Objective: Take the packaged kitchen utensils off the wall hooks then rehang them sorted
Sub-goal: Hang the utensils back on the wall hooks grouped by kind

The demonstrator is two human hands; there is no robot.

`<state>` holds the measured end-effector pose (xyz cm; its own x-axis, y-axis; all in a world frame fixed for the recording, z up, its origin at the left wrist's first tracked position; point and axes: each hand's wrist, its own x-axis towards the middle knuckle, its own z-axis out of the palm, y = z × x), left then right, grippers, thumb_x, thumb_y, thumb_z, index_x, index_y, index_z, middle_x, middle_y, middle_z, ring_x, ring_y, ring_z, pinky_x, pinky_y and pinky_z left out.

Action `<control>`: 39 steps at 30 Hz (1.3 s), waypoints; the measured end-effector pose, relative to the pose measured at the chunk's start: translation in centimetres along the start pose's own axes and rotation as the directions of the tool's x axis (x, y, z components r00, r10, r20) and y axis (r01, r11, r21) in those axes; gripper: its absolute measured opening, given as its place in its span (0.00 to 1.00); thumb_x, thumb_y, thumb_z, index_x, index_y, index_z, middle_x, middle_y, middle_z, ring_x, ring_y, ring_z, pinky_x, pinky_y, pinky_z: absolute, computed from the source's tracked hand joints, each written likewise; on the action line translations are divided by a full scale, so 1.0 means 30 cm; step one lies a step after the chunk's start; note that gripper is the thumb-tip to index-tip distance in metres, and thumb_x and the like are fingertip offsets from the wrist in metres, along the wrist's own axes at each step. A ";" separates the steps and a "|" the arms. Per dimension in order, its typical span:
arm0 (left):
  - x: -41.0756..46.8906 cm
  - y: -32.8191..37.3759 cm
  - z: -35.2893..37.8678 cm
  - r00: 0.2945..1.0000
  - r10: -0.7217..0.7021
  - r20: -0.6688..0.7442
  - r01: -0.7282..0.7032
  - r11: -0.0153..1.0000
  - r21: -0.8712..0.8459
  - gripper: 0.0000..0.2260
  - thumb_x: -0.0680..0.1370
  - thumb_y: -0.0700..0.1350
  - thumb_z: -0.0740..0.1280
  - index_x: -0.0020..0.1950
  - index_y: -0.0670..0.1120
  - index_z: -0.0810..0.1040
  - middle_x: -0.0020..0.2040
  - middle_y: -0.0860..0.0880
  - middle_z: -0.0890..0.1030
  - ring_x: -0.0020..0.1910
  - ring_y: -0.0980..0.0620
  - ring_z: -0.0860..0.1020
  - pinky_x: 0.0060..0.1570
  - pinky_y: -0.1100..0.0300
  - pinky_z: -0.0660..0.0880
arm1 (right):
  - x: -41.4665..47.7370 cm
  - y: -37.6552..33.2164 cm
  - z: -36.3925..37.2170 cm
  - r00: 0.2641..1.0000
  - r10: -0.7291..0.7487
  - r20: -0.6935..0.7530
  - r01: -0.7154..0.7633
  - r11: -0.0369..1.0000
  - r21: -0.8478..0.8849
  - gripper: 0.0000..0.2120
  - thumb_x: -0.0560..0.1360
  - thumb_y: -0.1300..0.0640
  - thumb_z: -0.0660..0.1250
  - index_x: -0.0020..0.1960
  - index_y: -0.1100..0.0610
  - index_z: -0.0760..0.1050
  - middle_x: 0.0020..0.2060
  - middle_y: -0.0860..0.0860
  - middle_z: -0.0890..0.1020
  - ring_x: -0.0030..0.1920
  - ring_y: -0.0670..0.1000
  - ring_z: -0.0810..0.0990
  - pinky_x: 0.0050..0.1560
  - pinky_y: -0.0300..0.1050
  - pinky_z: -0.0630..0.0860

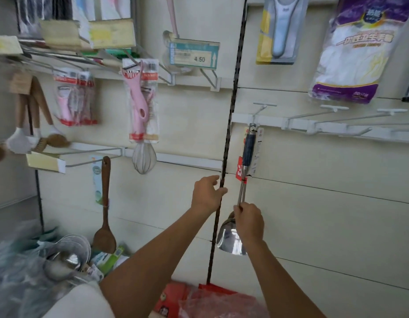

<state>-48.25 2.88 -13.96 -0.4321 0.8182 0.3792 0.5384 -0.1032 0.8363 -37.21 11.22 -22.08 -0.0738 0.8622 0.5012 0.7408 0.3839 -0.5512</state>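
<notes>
A steel spatula [231,239] with a dark blue handle and a red tag hangs from a white wall hook [256,115]. My right hand [249,220] pinches its thin steel shaft just above the blade. My left hand [208,193] hovers beside it at the black slotted upright [224,157], fingers loosely curled, holding nothing. Further left hang a packaged pink peeler [139,104], a wire whisk [143,158] below it, a wooden spatula [104,210] and more pink peeler packs [75,99].
Bare white hooks [336,111] stick out to the right of the steel spatula. A glove pack [354,53] and a grey peeler pack [281,28] hang above. Wooden brushes [36,134] hang far left. Steel ladles and packages [68,258] lie piled at lower left, red bags [199,301] below.
</notes>
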 end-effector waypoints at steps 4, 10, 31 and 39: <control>-0.038 0.006 -0.036 0.997 0.059 0.040 -0.060 0.998 0.032 0.29 0.78 0.51 0.70 0.76 0.45 0.66 0.74 0.46 0.69 0.73 0.48 0.67 0.70 0.58 0.64 | -0.089 -0.043 -0.015 0.996 0.027 -0.085 -0.015 0.991 0.133 0.24 0.80 0.46 0.65 0.70 0.59 0.71 0.58 0.55 0.77 0.54 0.54 0.80 0.47 0.44 0.74; -0.190 -0.100 -0.274 0.968 0.226 0.106 -0.245 0.942 0.231 0.34 0.78 0.66 0.58 0.80 0.53 0.55 0.80 0.50 0.57 0.78 0.52 0.54 0.76 0.56 0.52 | -0.252 -0.148 -0.010 0.927 -0.180 -0.330 0.263 0.937 0.229 0.33 0.81 0.37 0.52 0.77 0.58 0.63 0.73 0.56 0.70 0.71 0.57 0.69 0.68 0.55 0.70; -1.314 -0.951 -1.969 0.955 -0.072 -0.289 0.297 0.272 0.915 0.40 0.74 0.75 0.46 0.79 0.53 0.58 0.77 0.44 0.62 0.76 0.41 0.59 0.73 0.39 0.56 | -1.438 -1.319 0.722 0.546 -0.837 0.015 0.705 0.469 0.532 0.35 0.82 0.36 0.50 0.77 0.61 0.63 0.77 0.61 0.63 0.77 0.60 0.61 0.74 0.62 0.62; -1.637 -1.290 -2.187 0.892 -0.226 -0.392 0.443 0.262 0.857 0.33 0.79 0.67 0.48 0.77 0.49 0.64 0.75 0.43 0.67 0.74 0.39 0.64 0.71 0.38 0.62 | -1.869 -1.545 0.976 0.419 -0.893 0.163 0.701 0.432 0.568 0.35 0.81 0.35 0.50 0.77 0.59 0.63 0.77 0.58 0.64 0.76 0.59 0.63 0.73 0.60 0.63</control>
<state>-95.32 -70.42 -38.97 -0.7906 0.5316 0.3039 0.5699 0.8204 0.0475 -86.96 -45.22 -44.16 -0.8013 0.0719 0.5939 -0.1111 0.9576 -0.2658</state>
